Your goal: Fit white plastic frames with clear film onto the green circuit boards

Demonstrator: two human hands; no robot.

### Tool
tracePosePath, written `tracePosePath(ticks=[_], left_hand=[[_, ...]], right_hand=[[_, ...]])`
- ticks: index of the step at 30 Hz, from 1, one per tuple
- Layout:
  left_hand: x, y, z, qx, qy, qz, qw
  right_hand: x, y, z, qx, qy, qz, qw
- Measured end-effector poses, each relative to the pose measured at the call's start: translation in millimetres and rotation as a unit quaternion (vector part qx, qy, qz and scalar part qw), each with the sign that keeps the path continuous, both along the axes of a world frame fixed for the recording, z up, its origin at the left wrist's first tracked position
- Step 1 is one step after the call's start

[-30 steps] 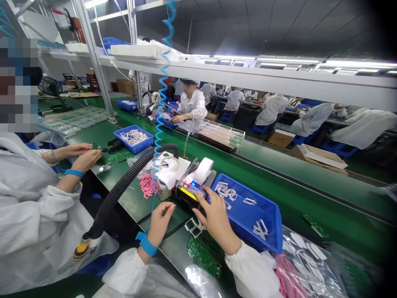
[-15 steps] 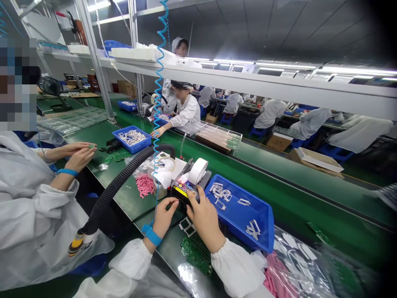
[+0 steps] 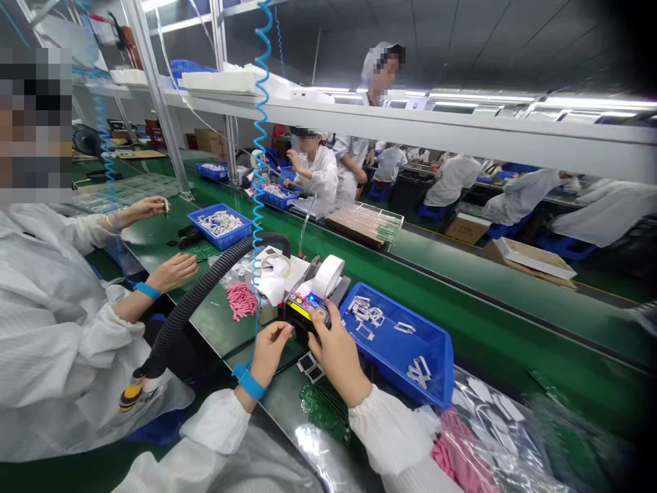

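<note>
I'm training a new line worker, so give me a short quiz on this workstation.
1. Which hand of the camera wearer has the blue wrist strap on its wrist?
2. True or false: the white frames lie inside the blue tray.
3. What lies on the bench below the wearer's right hand?

Key:
1. The left hand
2. True
3. Green circuit boards
</note>
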State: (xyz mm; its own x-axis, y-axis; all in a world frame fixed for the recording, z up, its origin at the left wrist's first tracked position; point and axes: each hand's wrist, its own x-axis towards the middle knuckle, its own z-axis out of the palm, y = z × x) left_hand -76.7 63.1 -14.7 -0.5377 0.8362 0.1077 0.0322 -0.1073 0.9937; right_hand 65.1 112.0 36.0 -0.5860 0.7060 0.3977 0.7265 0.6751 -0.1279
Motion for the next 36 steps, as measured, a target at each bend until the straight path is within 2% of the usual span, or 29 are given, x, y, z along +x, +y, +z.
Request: tracePosePath(ticks=[9,18,25,30,36], left_hand=[[1,4,-3.0,0.003,-0.001,0.008,1.0],[15,24,-11.3,-0.003,0.02,0.043,0.999],[21,25,1.8,-0.049,0.075,0.049,0.995],[22,18,13.4,-0.089,0.068,-0.001,0.994],[11,5,29.4,-0.114,-0.043,-0.154,0.98]], right_hand=[[3,2,-4.0,-0.022,0.019,0.018,0.999],[3,-1,-2.4,-0.045,0.028,0.019,0.998],[22,4,-2.4,-0.079,0.05,0.058,0.994],[27,6,-3.0,-0.1,0.062,0.076,0.99],[27,6,-3.2,-0.097,0.061,0.071,0.991]])
